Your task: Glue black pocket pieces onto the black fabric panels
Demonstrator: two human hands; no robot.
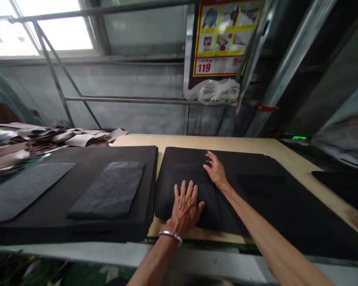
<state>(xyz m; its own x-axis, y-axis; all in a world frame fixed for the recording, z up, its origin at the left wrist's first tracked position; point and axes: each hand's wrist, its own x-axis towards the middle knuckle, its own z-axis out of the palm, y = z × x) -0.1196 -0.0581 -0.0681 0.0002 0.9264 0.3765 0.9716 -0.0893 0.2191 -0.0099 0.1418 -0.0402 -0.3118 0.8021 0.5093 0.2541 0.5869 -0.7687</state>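
Observation:
My left hand [185, 206] lies flat with fingers spread on a small black rectangular piece [207, 198] that rests on a larger black sheet [256, 190]. A silver bangle [171, 236] circles that wrist. My right hand [215, 170] reaches further back and touches the far edge of the same small piece, fingers stretched and slightly curled, holding nothing. The sheet lies on a tan wooden board [295, 159].
A thick stack of black sheets [77, 222] sits to the left, with two smaller dark pieces [110, 190] on top. Brown leather scraps [24, 143] pile at far left. A metal rail, poster [223, 37] and plastic bag [214, 91] stand behind. Another black piece [343, 186] lies far right.

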